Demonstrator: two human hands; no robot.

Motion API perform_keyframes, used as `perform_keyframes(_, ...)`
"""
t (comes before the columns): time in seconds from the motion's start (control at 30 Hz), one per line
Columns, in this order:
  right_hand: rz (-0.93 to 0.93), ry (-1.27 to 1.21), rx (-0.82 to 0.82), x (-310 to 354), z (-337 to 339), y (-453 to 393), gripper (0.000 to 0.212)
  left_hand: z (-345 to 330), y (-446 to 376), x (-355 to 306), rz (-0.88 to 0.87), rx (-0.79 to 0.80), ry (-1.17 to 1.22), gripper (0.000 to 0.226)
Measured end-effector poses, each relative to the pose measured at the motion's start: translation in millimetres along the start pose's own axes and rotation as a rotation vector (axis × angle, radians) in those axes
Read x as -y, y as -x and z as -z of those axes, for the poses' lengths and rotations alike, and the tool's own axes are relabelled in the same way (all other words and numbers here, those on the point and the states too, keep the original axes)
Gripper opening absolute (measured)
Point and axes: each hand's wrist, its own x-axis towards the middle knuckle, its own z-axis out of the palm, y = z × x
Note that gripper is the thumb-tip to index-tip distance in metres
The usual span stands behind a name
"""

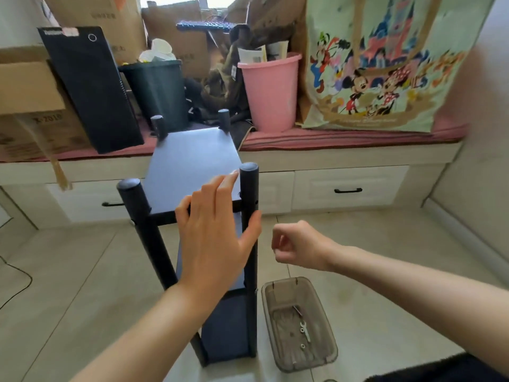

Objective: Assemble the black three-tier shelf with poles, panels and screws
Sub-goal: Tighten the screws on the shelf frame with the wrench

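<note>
The black shelf stands straight up on the floor, its four poles pointing up and its top panel stretching away from the person. The left hand is spread wide, fingers straight, at the near edge of the top panel beside the near right pole. To its right the right hand is curled small; I cannot tell if it holds anything, and below it sits a clear tray with a small wrench, while far to the left a cardboard box reads "X-2010".

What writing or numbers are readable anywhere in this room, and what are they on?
"X-2010": cardboard box at left, a little blurred.
Print on the upper cardboard boxes: too blurred to read.
Label on the black panel: unreadable.
Cartoon bag: pictures; small script too blurred.
</note>
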Motion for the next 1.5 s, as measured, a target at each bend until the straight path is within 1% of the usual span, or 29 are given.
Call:
perform_keyframes(0.1,-0.025,-0.290,-0.202,35,19,17,0.007,11,3,0,-0.011,-0.067,0.195,0.044)
perform_keyframes(0.17,-0.031,-0.461,-0.315,52,27,24,0.006,20,9,-1,-0.051,-0.141,0.305,0.022)
perform_keyframes(0.2,-0.038,-0.566,-0.341,58,30,27,0.005,23,12,0,-0.060,-0.146,0.344,0.011)
perform_keyframes(0.23,-0.043,-0.669,-0.344,64,33,30,0.004,26,15,0,-0.029,-0.129,0.378,0.017)
perform_keyframes(0.3,-0.032,-0.794,-0.327,75,35,34,0.004,28,20,1,0.148,0.018,0.462,0.040)
perform_keyframes(0.33,-0.019,-0.806,-0.341,79,37,35,0.005,28,23,2,0.269,0.110,0.524,0.048)
perform_keyframes(0.37,-0.011,-0.805,-0.369,83,38,35,0.005,28,24,4,0.390,0.190,0.593,0.051)
perform_keyframes(0.4,-0.010,-0.803,-0.399,86,40,35,0.005,27,23,6,0.515,0.251,0.663,0.049)
perform_keyframes(0.47,-0.015,-0.809,-0.447,89,44,36,0.005,26,18,10,0.758,0.366,0.803,0.039)
perform_keyframes(0.5,-0.019,-0.815,-0.457,89,46,38,0.004,24,16,12,0.855,0.423,0.873,0.035)
perform_keyframes(0.53,-0.022,-0.821,-0.457,90,48,40,0.003,22,16,14,0.922,0.466,0.944,0.036)
perform_keyframes(0.6,-0.022,-0.842,-0.440,89,49,42,0.004,17,15,17,0.981,0.472,1.079,0.041)
perform_keyframes(0.67,-0.012,-0.870,-0.410,89,48,42,0.003,15,13,15,0.986,0.428,1.202,0.041)
perform_keyframes(0.73,-0.001,-0.874,-0.385,88,46,41,0.004,13,10,12,0.982,0.393,1.305,0.051)
perform_keyframes(0.8,-0.005,-0.870,-0.381,88,45,41,0.010,10,6,8,0.986,0.352,1.366,0.061)
perform_keyframes(0.87,-0.016,-0.886,-0.393,87,45,39,0.015,9,3,4,0.967,0.328,1.395,0.063)
perform_keyframes(1.03,-0.042,-0.922,-0.415,82,45,39,0.006,3,0,-2,0.992,0.266,1.379,0.057)
perform_keyframes(1.07,-0.045,-0.920,-0.413,82,44,39,0.007,2,0,-2,0.999,0.248,1.373,0.054)
perform_keyframes(1.13,-0.050,-0.905,-0.416,83,44,40,0.017,1,0,-3,1.002,0.219,1.362,0.048)
perform_keyframes(1.2,-0.044,-0.892,-0.420,84,43,41,0.019,1,1,-4,0.999,0.200,1.364,0.043)
perform_keyframes(1.37,0.023,-0.785,-0.418,86,40,42,0.006,-2,1,0,0.970,0.190,1.306,0.046)
perform_keyframes(1.5,0.015,-0.778,-0.420,87,36,39,0.005,-5,0,7,0.947,0.195,1.228,0.048)
